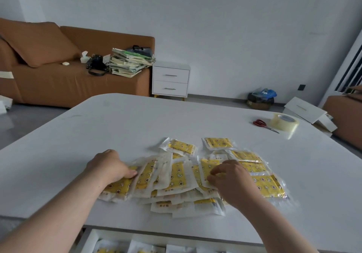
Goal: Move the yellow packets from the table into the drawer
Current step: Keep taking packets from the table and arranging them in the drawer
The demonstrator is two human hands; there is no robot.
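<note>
Several yellow packets in clear wrappers lie heaped and overlapping on the white table, near its front edge. My left hand rests on the left end of the heap, fingers curled down onto a packet. My right hand is on the right middle of the heap, its fingertips pinching a packet's edge. Below the table's front edge an open white drawer holds a few more yellow packets, partly cut off by the frame.
Red-handled scissors and a roll of clear tape lie at the table's far right. Beyond the table stand a brown sofa with stacked books, a white two-drawer nightstand and white boxes on the floor.
</note>
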